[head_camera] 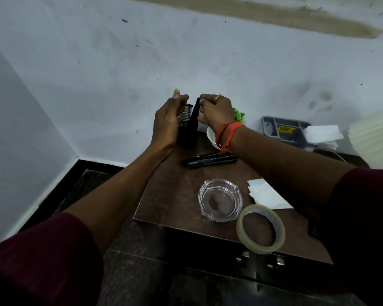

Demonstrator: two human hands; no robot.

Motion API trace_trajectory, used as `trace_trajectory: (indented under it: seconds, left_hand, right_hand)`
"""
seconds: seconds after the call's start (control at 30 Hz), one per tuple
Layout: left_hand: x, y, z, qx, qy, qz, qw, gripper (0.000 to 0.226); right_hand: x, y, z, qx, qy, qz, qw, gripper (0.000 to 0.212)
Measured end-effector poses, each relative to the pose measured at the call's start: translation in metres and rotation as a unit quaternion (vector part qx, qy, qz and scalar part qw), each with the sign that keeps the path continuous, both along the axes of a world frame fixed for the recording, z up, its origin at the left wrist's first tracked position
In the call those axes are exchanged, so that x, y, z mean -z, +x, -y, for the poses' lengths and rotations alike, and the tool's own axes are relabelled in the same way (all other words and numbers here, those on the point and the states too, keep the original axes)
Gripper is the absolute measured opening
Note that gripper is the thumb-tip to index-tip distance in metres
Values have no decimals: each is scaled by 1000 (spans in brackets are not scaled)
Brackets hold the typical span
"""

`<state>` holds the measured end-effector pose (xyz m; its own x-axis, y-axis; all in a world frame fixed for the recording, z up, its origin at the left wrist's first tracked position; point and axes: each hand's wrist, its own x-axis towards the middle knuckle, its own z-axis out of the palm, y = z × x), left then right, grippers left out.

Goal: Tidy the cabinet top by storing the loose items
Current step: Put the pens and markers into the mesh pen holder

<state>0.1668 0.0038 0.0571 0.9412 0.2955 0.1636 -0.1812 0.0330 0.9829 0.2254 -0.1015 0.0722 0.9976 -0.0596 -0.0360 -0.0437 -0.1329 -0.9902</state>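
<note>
L hand (167, 122) is wrapped round the black mesh pen cup (185, 115) at the far-left corner of the cabinet top (175, 191). Thumb and fingers curl on its wall. R hand (215, 113) is clenched, pinching the top end of a dark blue pen (196, 107) that stands upright against the cup. From my feed I can't tell whether the tip is already inside or just outside the rim; it's dark there.

Handling, as I judge it: the pen is light, stiff and smooth, so a pinch near the top works for dropping it in. The cup is light and would tip easily, so I'd keep holding it at mid-wall.

Other loose pens (209, 161) lie in a bunch mid-top, near the R wrist. I'd take them at the barrel middle, one or two at a time. The glass ashtray (220, 200) near the front edge looks heavy, slick and breakable, so I'd grip it by the rim w/ the whole hand. The tape roll (260, 228) overhangs the front edge.
</note>
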Motion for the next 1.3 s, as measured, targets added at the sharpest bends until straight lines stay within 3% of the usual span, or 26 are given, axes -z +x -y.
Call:
trace_trajectory:
  seconds: [0.2,0.3,0.8,1.0,1.3]
  left_hand:
    - [5,-22,7,13,10,-5,1000,49]
    - [5,-31,13,18,20,-10,1000,50]
    - [4,-51,46,90,41,-103,990,54]
    - [11,-46,55,104,63,-144,982,65]
    - [24,-40,58,99,135,-179,970,71]
  right_hand:
    - [-4,-20,26,-15,11,-4,1000,29]
    - [-3,-29,42,-12,8,-14,1000,20]
    - [12,-73,93,4,97,-136,986,15]
    - [23,-78,107,13,132,-195,972,31]
    - [39,-80,103,12,146,-255,956,37]
